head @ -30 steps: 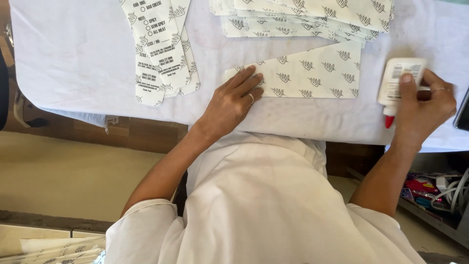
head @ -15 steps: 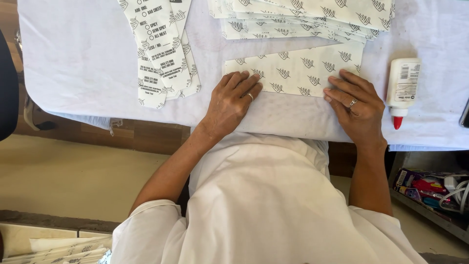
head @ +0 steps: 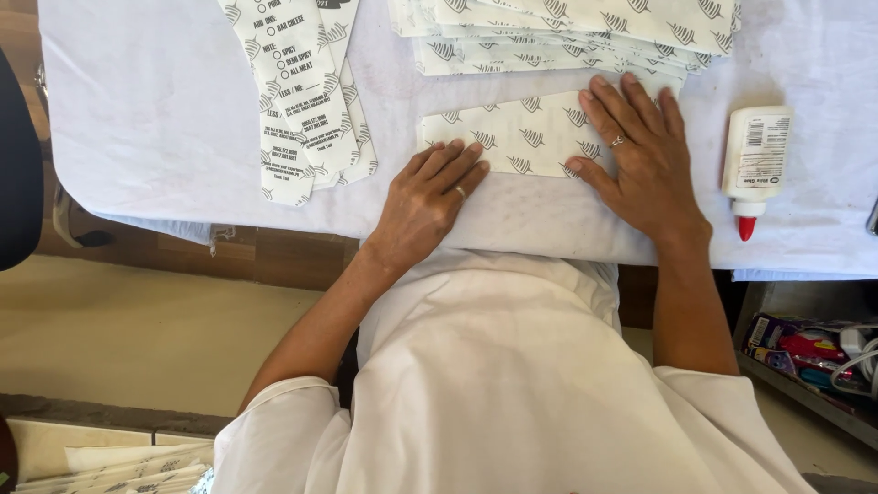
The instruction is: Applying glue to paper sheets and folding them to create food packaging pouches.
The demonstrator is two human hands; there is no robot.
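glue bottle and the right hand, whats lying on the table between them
Nothing: in the head view only bare white table cover shows between the right hand and the glue bottle. The hand lies flat on the patterned paper piece.

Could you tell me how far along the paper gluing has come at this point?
Done: a stack of folded patterned pieces lies finished. In hand: left hand and right hand press flat one folded piece; glue bottle lies aside. Left: the flat printed blanks.

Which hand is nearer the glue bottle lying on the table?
Right. The right hand presses flat on the patterned paper piece, just beside the glue bottle; the left hand rests farther away at the piece's other end.
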